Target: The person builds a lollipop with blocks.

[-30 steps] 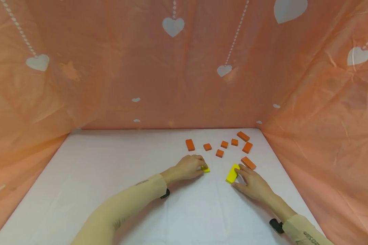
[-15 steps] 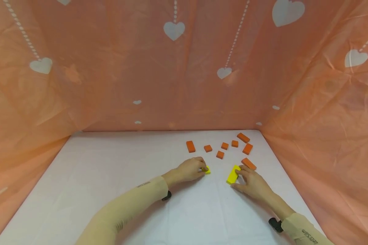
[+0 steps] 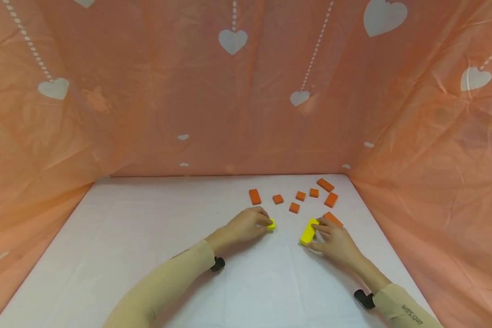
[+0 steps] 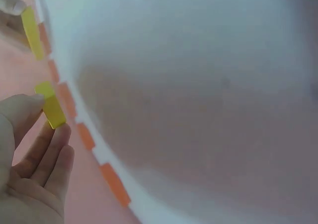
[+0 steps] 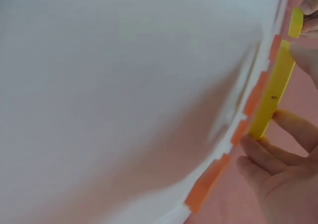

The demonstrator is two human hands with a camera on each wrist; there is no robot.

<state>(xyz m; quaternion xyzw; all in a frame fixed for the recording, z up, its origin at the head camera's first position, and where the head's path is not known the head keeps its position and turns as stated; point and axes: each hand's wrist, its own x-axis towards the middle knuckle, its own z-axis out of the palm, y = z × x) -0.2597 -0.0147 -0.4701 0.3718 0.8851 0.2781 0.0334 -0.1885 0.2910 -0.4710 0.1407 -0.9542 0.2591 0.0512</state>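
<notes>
Between its thumb and fingers, my left hand (image 3: pixel 246 225) pinches a small yellow block (image 3: pixel 272 225); the left wrist view shows this short block (image 4: pixel 50 105) held off the white surface. My right hand (image 3: pixel 338 243) grips a longer yellow block (image 3: pixel 307 233) by its two ends. In the right wrist view the long block (image 5: pixel 273 92) has a small dark mark on its side and appears raised too. A gap separates the two yellow blocks. Just beyond the right fingers lies a long orange block (image 3: pixel 333 218), partly covered by that hand.
Farther back on the white table (image 3: pixel 147 237) lie several loose orange blocks, among them a long one (image 3: pixel 254 197) on the left, a small one (image 3: pixel 294 207) in the middle and a long one (image 3: pixel 325 184) at the back right. Orange heart-patterned cloth (image 3: pixel 229 114) walls the back and sides.
My left hand has shifted a little left with the small yellow block. My right hand has moved slightly left and up with the long yellow block. The orange blocks stay put.
</notes>
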